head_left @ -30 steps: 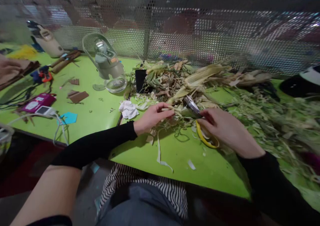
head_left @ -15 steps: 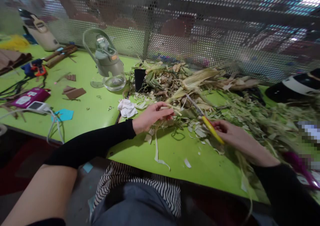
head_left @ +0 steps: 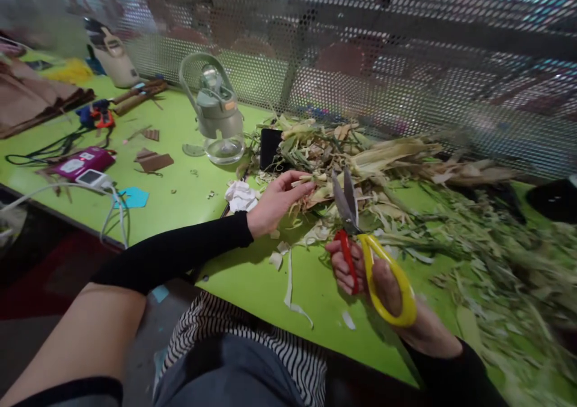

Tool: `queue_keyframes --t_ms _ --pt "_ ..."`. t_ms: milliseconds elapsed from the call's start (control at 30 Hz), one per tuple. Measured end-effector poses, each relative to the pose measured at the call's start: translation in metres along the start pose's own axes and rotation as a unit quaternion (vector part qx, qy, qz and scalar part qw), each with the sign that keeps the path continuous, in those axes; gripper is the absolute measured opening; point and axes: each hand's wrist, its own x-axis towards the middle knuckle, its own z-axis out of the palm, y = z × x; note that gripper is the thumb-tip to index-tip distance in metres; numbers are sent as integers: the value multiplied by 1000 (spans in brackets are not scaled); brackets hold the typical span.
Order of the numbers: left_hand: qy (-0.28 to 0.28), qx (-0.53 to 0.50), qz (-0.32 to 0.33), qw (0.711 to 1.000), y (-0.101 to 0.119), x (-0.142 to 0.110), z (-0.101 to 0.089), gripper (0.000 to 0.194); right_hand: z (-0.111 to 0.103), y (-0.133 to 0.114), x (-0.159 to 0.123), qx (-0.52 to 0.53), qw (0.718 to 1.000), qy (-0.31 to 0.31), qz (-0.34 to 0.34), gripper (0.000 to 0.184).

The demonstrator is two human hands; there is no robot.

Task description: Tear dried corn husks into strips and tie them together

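Observation:
My left hand point(head_left: 280, 201) is closed in a pinch on a small bundle of pale corn husk strips point(head_left: 311, 182) at the near edge of a heap of dry husks point(head_left: 383, 157). A pair of scissors point(head_left: 353, 229) with one red and one yellow handle is in my right hand point(head_left: 386, 282). My thumb passes through the yellow loop, and my fingers wrap the red one. The blades stand parted and point up, away from me, just right of my left hand. Their tips overlap the husk heap in view; whether they touch it I cannot tell.
Crumpled white paper point(head_left: 241, 196) lies left of my left hand. Behind it are a black box-like object point(head_left: 270, 148) and a clear bottle with a green lid point(head_left: 220, 115). A perforated metal screen point(head_left: 315, 64) closes off the back. Shredded husks point(head_left: 491, 257) cover the right side.
My right hand has moved back and turned palm up, bringing the scissors upright with their blades spread. My left hand keeps its pinch on the husk strips. The view has shifted slightly.

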Motion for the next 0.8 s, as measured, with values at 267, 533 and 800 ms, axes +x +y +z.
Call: queue_keyframes --t_ms 267,533,800 --pt "4 -5 0 1000 -6 -2 2 13 14 13 0 101 994 -42 7 75" --pt "4 -31 -4 1000 -6 -5 6 13 3 27 2 50 995 -89 -14 76" --pt "-6 3 -18 1000 -4 -4 1 12 -2 26 -1 -1 997 -81 1 76"
